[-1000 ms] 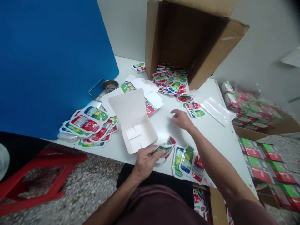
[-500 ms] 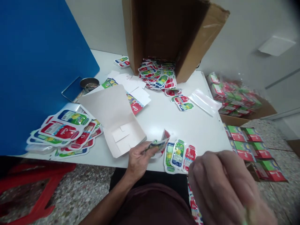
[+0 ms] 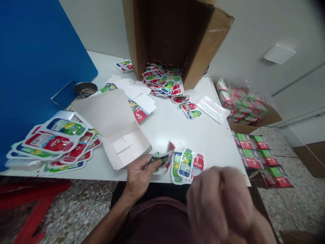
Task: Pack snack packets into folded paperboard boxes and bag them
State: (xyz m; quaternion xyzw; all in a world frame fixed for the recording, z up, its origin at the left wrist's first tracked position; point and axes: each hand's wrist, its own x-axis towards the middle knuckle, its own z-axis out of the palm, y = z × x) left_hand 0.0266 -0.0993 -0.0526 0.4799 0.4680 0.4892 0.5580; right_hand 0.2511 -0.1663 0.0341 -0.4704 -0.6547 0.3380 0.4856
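Left hand fingers grip a shiny printed foil pouch over the white table edge; blurred right hand, fingers curled, can't tell if holding anything, just above three foil cola pouches.

The one word I can read is "Cola", in white script: on the red bottle-shaped pouch nearest me, on the red panel of the printed sheet, and on the large red pouch at far left. The print on the folded pouch in my left hand is too small to read.
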